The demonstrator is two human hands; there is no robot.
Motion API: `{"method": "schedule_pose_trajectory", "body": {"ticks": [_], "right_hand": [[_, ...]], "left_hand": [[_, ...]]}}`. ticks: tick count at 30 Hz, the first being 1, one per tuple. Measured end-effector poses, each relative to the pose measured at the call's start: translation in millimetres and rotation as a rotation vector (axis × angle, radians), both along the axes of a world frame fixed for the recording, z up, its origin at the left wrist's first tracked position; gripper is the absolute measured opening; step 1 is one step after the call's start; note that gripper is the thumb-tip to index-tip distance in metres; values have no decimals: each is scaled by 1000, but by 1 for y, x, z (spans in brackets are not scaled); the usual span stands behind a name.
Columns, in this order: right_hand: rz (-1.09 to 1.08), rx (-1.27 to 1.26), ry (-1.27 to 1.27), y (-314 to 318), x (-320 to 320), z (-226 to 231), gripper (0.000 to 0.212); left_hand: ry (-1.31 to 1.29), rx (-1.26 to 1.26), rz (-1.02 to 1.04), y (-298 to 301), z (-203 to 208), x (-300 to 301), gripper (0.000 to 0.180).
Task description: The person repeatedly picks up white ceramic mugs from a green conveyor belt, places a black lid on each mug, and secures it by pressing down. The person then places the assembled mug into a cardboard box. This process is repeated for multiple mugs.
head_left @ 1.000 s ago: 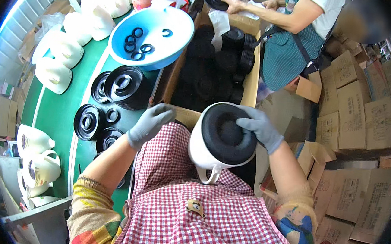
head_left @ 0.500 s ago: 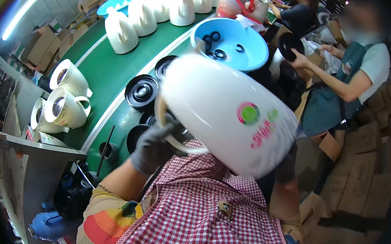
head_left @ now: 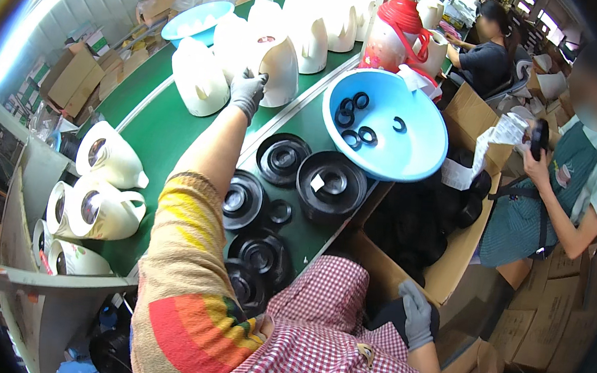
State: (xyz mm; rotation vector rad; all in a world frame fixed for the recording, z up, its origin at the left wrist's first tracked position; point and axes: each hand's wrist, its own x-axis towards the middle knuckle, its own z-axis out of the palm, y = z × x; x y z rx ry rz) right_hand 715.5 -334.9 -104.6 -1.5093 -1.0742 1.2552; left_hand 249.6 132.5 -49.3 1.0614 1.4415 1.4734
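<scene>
My left hand (head_left: 247, 97), in a grey glove, reaches far forward with its fingers closed at the handle of a white jug shell (head_left: 279, 67). This shell stands on the green belt (head_left: 149, 120) among several similar white shells (head_left: 198, 78). My right hand (head_left: 415, 314), also gloved in grey, rests low near my lap beside an open carton (head_left: 404, 275). Its fingers are stretched out and hold nothing. Between my arms lie several round black plastic parts (head_left: 331, 184) on the belt.
A light-blue basin (head_left: 419, 151) with black rings stands at the belt's right edge, near a red-and-white jug (head_left: 390, 35). Several white jugs (head_left: 101, 208) lie tilted at left. A co-worker (head_left: 562, 174) at right holds a black part. Stacked cartons (head_left: 548, 301) stand lower right.
The white jug shell that both hands held before me is gone from there; one now stands at my left hand. My left arm has stretched forward, and my right hand has dropped away, empty.
</scene>
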Motion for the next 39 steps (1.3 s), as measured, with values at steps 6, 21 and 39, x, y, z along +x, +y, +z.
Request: {"method": "schedule_pose_trajectory", "body": {"ticks": [6,21,39], "right_hand": [[24,-72,-60,-2,3,-15,39],[260,-142,-141,13,-10,-26,45],[240,140,-320,-19,-14,23,42]], "left_hand": [[312,43,147,85,-50,-18,32],[1711,-267,614,-169,81,-257,49],[1389,261,267,-258,135,-212,28]]}}
